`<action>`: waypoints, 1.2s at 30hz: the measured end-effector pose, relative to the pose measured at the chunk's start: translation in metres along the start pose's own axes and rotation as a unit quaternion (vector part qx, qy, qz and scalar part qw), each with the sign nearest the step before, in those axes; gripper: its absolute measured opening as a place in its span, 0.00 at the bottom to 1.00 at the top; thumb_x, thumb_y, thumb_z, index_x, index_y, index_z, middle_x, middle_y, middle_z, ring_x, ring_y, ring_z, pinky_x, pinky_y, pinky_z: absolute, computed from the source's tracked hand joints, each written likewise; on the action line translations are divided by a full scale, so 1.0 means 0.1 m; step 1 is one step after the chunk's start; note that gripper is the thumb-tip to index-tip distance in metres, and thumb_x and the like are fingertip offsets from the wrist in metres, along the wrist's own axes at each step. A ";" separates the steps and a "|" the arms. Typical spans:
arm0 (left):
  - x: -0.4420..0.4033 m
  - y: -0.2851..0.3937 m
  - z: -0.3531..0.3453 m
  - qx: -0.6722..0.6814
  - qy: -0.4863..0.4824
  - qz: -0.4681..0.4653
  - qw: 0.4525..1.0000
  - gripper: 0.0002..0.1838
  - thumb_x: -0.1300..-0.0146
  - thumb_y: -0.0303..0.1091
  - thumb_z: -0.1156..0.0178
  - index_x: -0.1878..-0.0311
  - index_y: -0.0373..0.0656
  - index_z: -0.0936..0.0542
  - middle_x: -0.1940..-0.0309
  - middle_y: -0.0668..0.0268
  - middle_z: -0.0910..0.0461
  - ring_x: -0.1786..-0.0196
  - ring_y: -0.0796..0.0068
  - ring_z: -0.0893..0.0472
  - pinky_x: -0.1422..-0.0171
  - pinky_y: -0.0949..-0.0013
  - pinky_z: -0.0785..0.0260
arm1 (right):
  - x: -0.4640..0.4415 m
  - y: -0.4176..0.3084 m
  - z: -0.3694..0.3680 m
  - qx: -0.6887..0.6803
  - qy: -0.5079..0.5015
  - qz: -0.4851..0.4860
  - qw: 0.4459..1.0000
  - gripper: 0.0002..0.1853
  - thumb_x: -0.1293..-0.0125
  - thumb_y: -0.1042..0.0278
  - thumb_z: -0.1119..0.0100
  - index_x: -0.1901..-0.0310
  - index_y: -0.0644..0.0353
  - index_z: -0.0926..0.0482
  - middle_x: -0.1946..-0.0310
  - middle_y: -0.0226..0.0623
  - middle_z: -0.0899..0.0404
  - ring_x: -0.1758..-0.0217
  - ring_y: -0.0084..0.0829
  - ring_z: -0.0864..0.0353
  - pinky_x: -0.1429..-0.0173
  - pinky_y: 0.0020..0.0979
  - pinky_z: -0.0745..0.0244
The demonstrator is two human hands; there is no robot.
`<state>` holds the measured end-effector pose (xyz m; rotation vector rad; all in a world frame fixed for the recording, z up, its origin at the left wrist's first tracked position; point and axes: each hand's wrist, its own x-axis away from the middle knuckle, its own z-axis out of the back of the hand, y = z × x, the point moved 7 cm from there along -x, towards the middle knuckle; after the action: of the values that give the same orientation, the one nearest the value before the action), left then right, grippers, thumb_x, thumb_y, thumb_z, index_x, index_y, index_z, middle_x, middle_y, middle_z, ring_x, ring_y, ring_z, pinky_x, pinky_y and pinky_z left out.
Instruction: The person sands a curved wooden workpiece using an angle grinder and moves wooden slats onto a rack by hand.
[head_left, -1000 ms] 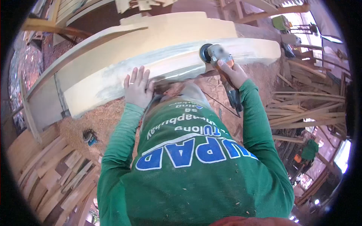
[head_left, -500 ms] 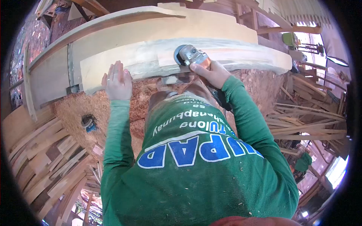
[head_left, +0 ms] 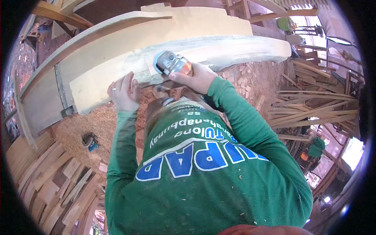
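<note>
An angle grinder (head_left: 171, 64) with a metal head and an orange body is in my right hand (head_left: 199, 79). Its disc is over the long pale wooden board (head_left: 105, 78); whether it touches the wood I cannot tell. My left hand (head_left: 125, 93), with a ring on one finger, rests at the board's near edge, left of the grinder. The fingers are stretched out and a little bent over that edge. Grey streaks and whitish patches mark the board's face. Part of the grinder's body is hidden under my right hand.
Behind lies a larger pale board (head_left: 188, 27) with a curved strip (head_left: 98, 31) along it. Sawdust (head_left: 105, 121) covers the ground, where a small blue object (head_left: 91, 143) sits. Scrap wood lies in piles on the left (head_left: 51, 176) and right (head_left: 313, 105).
My right hand has moved left along the board with the grinder. My left hand stays at the near edge, its fingers more bent. The whole view has shifted slightly.
</note>
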<state>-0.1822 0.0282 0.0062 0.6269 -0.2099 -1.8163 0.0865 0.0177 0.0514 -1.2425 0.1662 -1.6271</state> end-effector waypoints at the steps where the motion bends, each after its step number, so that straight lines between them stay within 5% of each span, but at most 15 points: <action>1: -0.02 0.02 -0.05 0.005 0.008 -0.006 1.000 0.15 0.29 0.40 0.35 0.42 0.50 0.13 0.50 0.67 0.10 0.47 0.64 0.15 0.31 0.56 0.34 | -0.02 0.10 0.04 -0.003 0.010 -0.005 1.000 0.41 0.37 0.25 0.33 0.45 0.63 0.13 0.55 0.54 0.10 0.49 0.48 0.10 0.39 0.43 0.19; 6: -0.16 0.23 -0.22 0.038 0.040 -0.028 0.998 0.14 0.32 0.37 0.32 0.44 0.50 0.12 0.53 0.66 0.10 0.48 0.64 0.15 0.32 0.56 0.34 | -0.09 0.54 0.31 -0.130 0.044 -0.008 0.991 0.39 0.33 0.33 0.29 0.42 0.68 0.15 0.52 0.46 0.10 0.48 0.32 0.11 0.38 0.36 0.19; 13: -0.44 0.52 -0.50 0.063 0.028 -0.041 0.997 0.17 0.37 0.39 0.29 0.44 0.51 0.13 0.53 0.64 0.13 0.49 0.61 0.16 0.32 0.53 0.35 | 0.06 0.79 0.76 -0.140 0.007 -0.117 0.983 0.35 0.30 0.42 0.29 0.36 0.67 0.19 0.48 0.42 0.11 0.44 0.30 0.13 0.36 0.34 0.21; 25: -0.96 1.31 -1.23 0.053 -0.075 -0.035 0.995 0.23 0.38 0.53 0.27 0.42 0.56 0.13 0.45 0.67 0.15 0.41 0.59 0.18 0.33 0.50 0.34 | 0.22 1.60 1.54 -0.130 0.089 -0.164 0.974 0.39 0.33 0.35 0.29 0.39 0.67 0.16 0.49 0.43 0.11 0.45 0.31 0.13 0.37 0.33 0.21; 33: -1.15 1.64 -1.49 -0.044 -0.101 -0.002 0.994 0.33 0.39 0.62 0.29 0.36 0.53 0.16 0.32 0.60 0.24 0.30 0.53 0.26 0.23 0.44 0.43 | 0.56 2.12 2.41 -0.238 0.160 -0.157 0.945 0.32 0.30 0.40 0.29 0.42 0.65 0.14 0.54 0.34 0.12 0.52 0.25 0.17 0.44 0.31 0.22; 36: -1.17 1.66 -1.51 -0.052 -0.130 0.017 0.990 0.34 0.37 0.63 0.30 0.34 0.52 0.18 0.32 0.60 0.24 0.28 0.53 0.28 0.22 0.42 0.45 | 0.52 2.50 2.62 -0.222 0.197 -0.120 0.947 0.35 0.30 0.34 0.32 0.45 0.67 0.15 0.59 0.31 0.16 0.58 0.23 0.21 0.53 0.29 0.24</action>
<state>0.0580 0.1053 -0.0109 0.3117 -0.2960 -1.8610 0.4500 -0.0210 0.0458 -1.2866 0.6860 -2.1210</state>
